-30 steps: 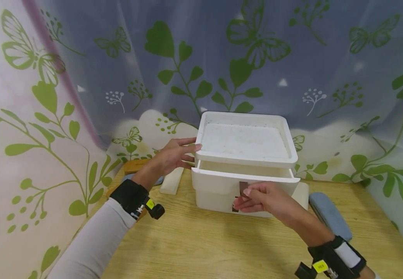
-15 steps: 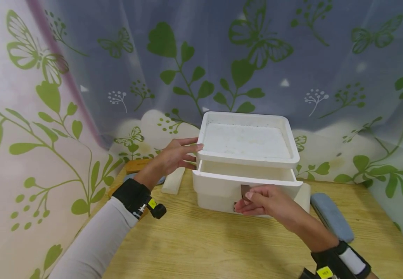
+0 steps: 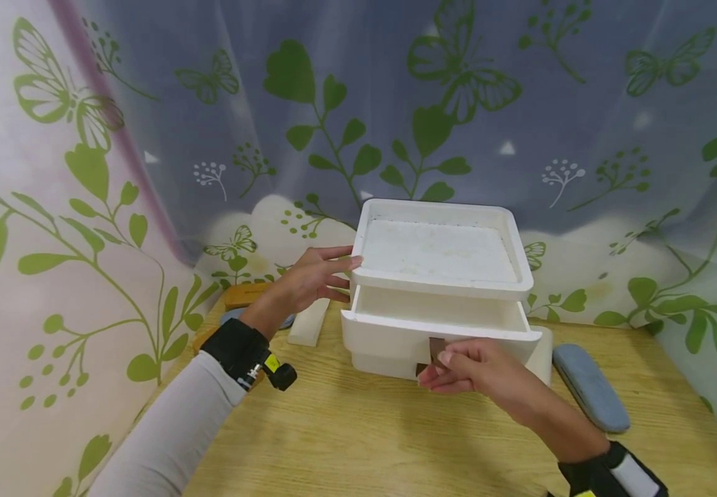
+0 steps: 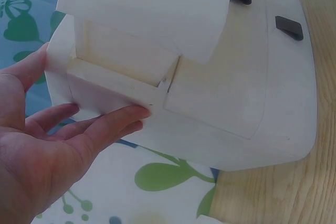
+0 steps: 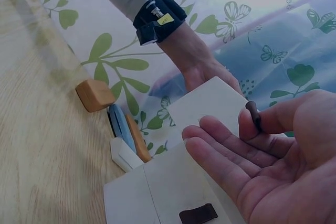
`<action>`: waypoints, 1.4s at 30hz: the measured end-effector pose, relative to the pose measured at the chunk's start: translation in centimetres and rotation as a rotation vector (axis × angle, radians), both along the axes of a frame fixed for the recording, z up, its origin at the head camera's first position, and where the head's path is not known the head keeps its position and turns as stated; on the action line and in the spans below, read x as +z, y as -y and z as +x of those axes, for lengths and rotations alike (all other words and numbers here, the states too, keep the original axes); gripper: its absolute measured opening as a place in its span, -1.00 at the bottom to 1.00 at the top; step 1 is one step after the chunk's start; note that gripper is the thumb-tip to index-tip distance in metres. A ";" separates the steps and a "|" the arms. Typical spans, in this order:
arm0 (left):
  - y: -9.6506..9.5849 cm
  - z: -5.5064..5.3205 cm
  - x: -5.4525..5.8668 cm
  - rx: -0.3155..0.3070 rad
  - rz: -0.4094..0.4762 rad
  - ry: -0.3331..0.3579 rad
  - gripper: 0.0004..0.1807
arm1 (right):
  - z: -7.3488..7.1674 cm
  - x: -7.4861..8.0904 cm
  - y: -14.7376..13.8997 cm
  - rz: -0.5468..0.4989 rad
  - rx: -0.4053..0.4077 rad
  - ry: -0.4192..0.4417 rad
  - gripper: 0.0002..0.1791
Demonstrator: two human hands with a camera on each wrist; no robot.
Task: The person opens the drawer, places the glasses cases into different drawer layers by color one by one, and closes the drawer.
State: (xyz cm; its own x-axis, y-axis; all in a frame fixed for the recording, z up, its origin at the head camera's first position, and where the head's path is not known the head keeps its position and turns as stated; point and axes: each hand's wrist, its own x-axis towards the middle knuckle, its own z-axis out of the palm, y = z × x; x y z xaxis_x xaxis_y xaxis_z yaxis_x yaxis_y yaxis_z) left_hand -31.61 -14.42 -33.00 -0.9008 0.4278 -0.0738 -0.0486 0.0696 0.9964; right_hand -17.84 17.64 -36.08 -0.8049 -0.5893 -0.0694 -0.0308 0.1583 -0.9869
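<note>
A white two-drawer box [image 3: 439,252] with a shallow tray-like top stands on the wooden table. Its upper drawer [image 3: 383,328] is partly pulled out, and the visible inside is bare. My right hand [image 3: 488,373] pinches that drawer's brown pull tab [image 3: 436,348] between thumb and index finger, as the right wrist view also shows. Below it, the lower drawer's brown tab [image 5: 198,214] hangs free. My left hand [image 3: 315,279] rests on the box's left side. In the left wrist view its fingers [image 4: 118,121] lie extended along the side wall, with the thumb near the back corner.
A grey-blue oblong case [image 3: 591,386] lies right of the box, beside a whitish case [image 3: 540,355] partly hidden by it. On the left are a white case [image 3: 308,322], an orange-brown case [image 3: 243,295] and a blue one [image 5: 122,124]. A patterned curtain [image 3: 358,103] hangs close behind.
The upper drawer has slid slightly farther out toward me, with my right hand moving along on its tab. My left hand stays at the box's side.
</note>
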 end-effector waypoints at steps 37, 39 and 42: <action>0.0 -0.1 0.0 -0.002 0.001 -0.007 -0.27 | 2.1 -0.5 0.0 -0.054 0.071 0.025 -0.60; 0.0 -0.1 -0.1 -0.004 0.000 -0.006 -0.28 | 2.1 -0.5 -0.1 -0.059 0.075 0.026 -0.60; 0.0 -0.1 -0.1 -0.006 -0.003 -0.007 -0.28 | 2.2 -0.6 -0.1 -0.067 0.077 0.036 -0.60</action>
